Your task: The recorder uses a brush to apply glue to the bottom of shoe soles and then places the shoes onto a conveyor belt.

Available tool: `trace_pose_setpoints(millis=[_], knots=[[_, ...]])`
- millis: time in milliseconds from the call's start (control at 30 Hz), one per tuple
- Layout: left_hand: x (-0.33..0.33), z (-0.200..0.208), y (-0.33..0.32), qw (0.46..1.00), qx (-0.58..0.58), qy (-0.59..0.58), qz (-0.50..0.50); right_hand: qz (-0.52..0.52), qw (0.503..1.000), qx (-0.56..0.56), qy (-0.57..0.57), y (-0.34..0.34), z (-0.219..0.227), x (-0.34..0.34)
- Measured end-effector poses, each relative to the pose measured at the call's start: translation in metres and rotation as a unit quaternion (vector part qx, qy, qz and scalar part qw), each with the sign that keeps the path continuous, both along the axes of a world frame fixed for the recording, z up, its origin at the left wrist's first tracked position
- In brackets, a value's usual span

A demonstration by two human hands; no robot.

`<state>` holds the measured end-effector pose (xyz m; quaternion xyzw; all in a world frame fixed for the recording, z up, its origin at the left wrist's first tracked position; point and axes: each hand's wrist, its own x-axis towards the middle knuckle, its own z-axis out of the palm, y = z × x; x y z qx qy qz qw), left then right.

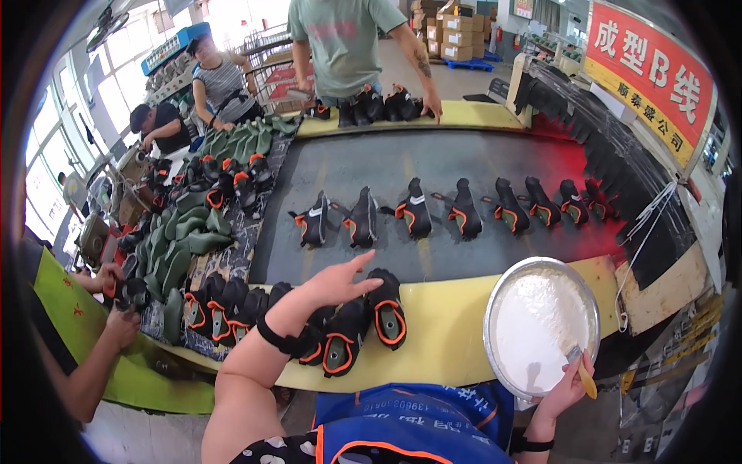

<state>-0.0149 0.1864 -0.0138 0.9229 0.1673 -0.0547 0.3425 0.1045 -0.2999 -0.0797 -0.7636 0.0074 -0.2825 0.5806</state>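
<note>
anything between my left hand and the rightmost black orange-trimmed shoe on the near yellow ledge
Nothing visible: in this view, the bare left hand slightly overlaps the black, orange-trimmed shoe; whether they touch is unclear.

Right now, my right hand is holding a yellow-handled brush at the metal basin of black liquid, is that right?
Not quite: the head view shows white liquid in the metal basin, not black. The rest stands: your right hand is holding the yellow-handled brush there.

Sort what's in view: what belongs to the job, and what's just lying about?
Likely the job:
brush, in the right hand
metal bowl of white liquid
black-and-orange shoe by the left hand

Likely lying about:
cardboard boxes
blue pallet
</note>
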Motion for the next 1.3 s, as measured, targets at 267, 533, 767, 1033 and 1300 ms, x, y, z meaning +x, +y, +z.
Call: trace_pose_setpoints(millis=[267, 533, 767, 1033, 1300], knots=[[-0.01, -0.011, 0.016, 0.998, 0.016, 0.057, 0.036, -0.023, 0.999, -0.022, 0.026, 0.007, 0.01, -0.006], [-0.026, -0.019, 0.023, 0.994, 0.02, 0.016, 0.105, -0.023, 0.999, -0.008, 0.021, 0.01, 0.008, -0.005], [-0.036, -0.021, 0.032, 0.994, 0.039, 0.051, 0.09, -0.023, 1.0, -0.015, 0.016, 0.008, 0.004, -0.003], [-0.044, -0.035, 0.073, 0.987, 0.061, 0.099, 0.107, -0.026, 0.999, -0.025, 0.011, 0.013, 0.008, -0.006], [-0.05, -0.083, 0.265, 0.913, 0.179, 0.061, 0.362, -0.031, 0.999, -0.026, 0.02, 0.013, 0.007, -0.006]])
